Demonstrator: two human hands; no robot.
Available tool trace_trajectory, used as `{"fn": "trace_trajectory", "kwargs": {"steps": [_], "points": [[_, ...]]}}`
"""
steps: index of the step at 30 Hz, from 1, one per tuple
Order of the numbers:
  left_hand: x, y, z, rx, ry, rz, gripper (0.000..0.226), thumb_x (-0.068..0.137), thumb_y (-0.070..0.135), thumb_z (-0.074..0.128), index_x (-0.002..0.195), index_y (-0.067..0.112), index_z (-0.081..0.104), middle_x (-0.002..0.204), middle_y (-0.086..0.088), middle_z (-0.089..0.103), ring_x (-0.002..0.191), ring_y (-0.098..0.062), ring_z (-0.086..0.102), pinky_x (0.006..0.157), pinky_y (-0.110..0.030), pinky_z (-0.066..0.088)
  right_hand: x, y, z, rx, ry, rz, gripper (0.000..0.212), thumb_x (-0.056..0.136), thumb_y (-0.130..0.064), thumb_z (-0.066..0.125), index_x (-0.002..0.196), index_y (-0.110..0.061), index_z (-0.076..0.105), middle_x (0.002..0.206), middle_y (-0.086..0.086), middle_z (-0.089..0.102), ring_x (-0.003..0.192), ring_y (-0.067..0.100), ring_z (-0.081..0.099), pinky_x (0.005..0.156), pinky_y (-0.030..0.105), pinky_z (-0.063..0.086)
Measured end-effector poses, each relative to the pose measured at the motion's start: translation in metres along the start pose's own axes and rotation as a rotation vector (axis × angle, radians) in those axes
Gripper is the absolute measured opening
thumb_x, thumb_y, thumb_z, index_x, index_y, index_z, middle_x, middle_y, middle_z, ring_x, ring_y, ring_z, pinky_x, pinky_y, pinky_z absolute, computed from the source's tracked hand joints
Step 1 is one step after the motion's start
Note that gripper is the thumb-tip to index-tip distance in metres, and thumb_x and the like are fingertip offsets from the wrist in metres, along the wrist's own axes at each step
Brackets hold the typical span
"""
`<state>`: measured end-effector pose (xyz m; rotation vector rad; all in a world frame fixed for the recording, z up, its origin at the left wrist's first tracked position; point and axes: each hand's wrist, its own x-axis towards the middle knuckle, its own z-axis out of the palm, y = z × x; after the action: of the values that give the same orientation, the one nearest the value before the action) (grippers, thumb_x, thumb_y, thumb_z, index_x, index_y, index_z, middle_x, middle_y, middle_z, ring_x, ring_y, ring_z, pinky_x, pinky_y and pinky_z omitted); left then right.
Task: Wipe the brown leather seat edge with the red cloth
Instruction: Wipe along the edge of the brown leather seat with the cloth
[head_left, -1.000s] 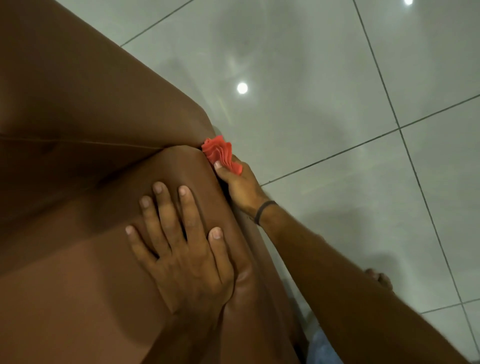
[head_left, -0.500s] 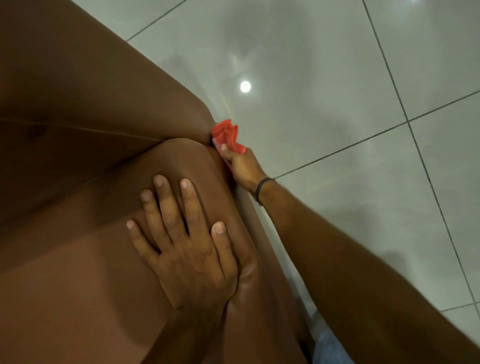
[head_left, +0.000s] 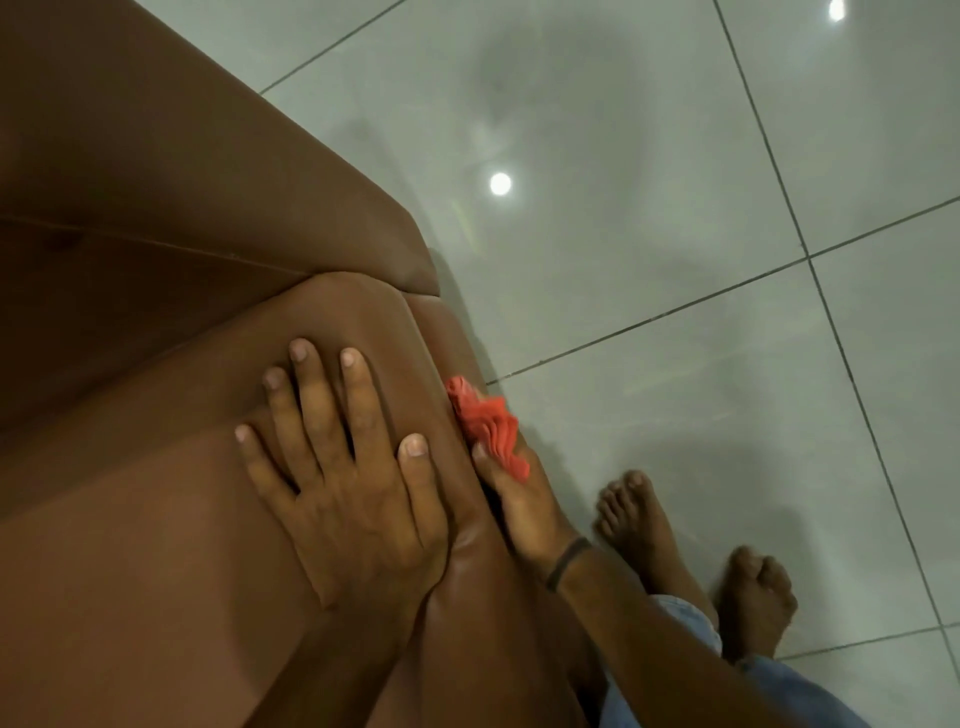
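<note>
The brown leather seat (head_left: 156, 545) fills the left half of the head view, with its rounded front edge (head_left: 441, 364) running down the middle. My left hand (head_left: 337, 483) lies flat on the cushion, fingers spread, holding nothing. My right hand (head_left: 524, 509) grips the bunched red cloth (head_left: 488, 426) and presses it against the side of the seat edge, just right of my left thumb. A dark band circles my right wrist.
A brown armrest or backrest (head_left: 182, 182) rises behind the cushion. Glossy grey floor tiles (head_left: 675, 234) with dark grout lines lie to the right. My bare feet (head_left: 639, 525) and denim trouser hems stand on the floor beside the seat.
My right hand and the red cloth have slid down the seat edge toward me, away from the corner by the armrest. The left hand stays flat. The view has tilted, showing my feet.
</note>
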<state>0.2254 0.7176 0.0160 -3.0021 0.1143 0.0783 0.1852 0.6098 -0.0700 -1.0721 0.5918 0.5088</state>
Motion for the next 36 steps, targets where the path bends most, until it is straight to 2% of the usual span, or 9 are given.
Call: {"fn": "trace_trajectory", "kwargs": {"steps": [8,11,14,18,21,23,26,31,36], "points": [[-0.018,0.013,-0.032,-0.031,-0.158,-0.033,0.073,0.109,0.038,0.032,0.173,0.008,0.014,0.18,-0.021,0.006,0.168,-0.04,0.008,0.132,-0.066,0.016,0.075,-0.042,0.014,0.055,0.041,-0.072,0.046,0.105,-0.022,0.053,0.151,-0.018,0.056,0.154,0.001,0.057,0.146,0.017,0.051,0.133,0.05,0.03],[-0.037,0.018,-0.036,-0.06,-0.178,-0.039,0.072,0.108,0.039,0.03,0.171,0.006,0.018,0.18,-0.022,0.009,0.167,-0.041,0.011,0.132,-0.067,0.019,0.029,-0.012,0.014,0.032,-0.004,-0.043,0.065,0.098,-0.051,0.054,0.159,-0.028,0.047,0.172,-0.003,0.04,0.163,0.018,0.032,0.135,0.053,0.022],[-0.068,0.021,-0.036,-0.042,-0.184,-0.025,0.071,0.107,0.039,0.031,0.169,0.004,0.025,0.178,-0.024,0.016,0.165,-0.044,0.019,0.129,-0.069,0.025,-0.029,0.031,-0.014,0.094,-0.012,0.02,0.057,0.107,-0.033,0.05,0.162,-0.018,0.043,0.171,-0.001,0.041,0.162,0.019,0.034,0.136,0.051,0.021],[-0.122,0.027,-0.036,-0.045,-0.203,-0.021,0.07,0.103,0.036,0.038,0.163,0.001,0.03,0.172,-0.026,0.023,0.159,-0.049,0.03,0.124,-0.071,0.033,0.003,0.032,-0.032,0.076,0.021,0.099,0.05,0.113,-0.01,0.039,0.163,-0.008,0.034,0.166,-0.019,0.034,0.157,0.007,0.024,0.132,0.019,0.025],[-0.146,0.029,-0.031,-0.004,-0.212,-0.035,0.071,0.103,0.036,0.039,0.162,0.0,0.029,0.171,-0.026,0.022,0.157,-0.051,0.033,0.123,-0.07,0.034,0.027,0.013,-0.009,0.099,-0.006,0.008,0.051,0.109,-0.008,0.045,0.159,0.002,0.042,0.167,0.009,0.043,0.151,0.012,0.038,0.136,0.037,0.023],[-0.158,0.033,-0.031,-0.005,-0.223,-0.047,0.072,0.103,0.038,0.038,0.163,0.0,0.027,0.172,-0.025,0.019,0.158,-0.05,0.032,0.124,-0.069,0.033,-0.006,0.029,-0.006,0.058,-0.062,-0.068,0.057,0.105,-0.027,0.053,0.158,-0.007,0.047,0.166,0.007,0.047,0.155,0.019,0.043,0.135,0.044,0.026],[-0.178,0.038,-0.033,-0.017,-0.229,-0.052,0.072,0.103,0.038,0.039,0.163,0.0,0.028,0.172,-0.026,0.02,0.157,-0.051,0.032,0.123,-0.07,0.034,-0.086,0.062,-0.033,0.153,-0.1,0.084,0.063,0.099,-0.05,0.062,0.155,-0.022,0.053,0.159,0.005,0.057,0.15,0.024,0.053,0.13,0.051,0.037],[-0.227,0.045,-0.027,-0.001,-0.244,-0.027,0.073,0.105,0.038,0.036,0.168,0.002,0.024,0.176,-0.026,0.018,0.16,-0.049,0.031,0.125,-0.068,0.032,-0.05,0.079,-0.052,0.071,0.012,0.147,0.051,0.112,-0.015,0.044,0.162,-0.008,0.038,0.152,-0.01,0.044,0.16,0.025,0.036,0.119,0.017,0.033],[-0.243,0.047,-0.016,-0.042,-0.199,-0.066,0.072,0.111,0.042,0.026,0.174,0.012,0.009,0.182,-0.017,0.006,0.169,-0.037,0.01,0.133,-0.061,0.016,-0.103,0.091,-0.041,0.032,-0.122,-0.037,0.046,0.108,-0.021,0.049,0.154,-0.021,0.049,0.163,0.002,0.048,0.155,0.024,0.045,0.132,0.042,0.03]]}}
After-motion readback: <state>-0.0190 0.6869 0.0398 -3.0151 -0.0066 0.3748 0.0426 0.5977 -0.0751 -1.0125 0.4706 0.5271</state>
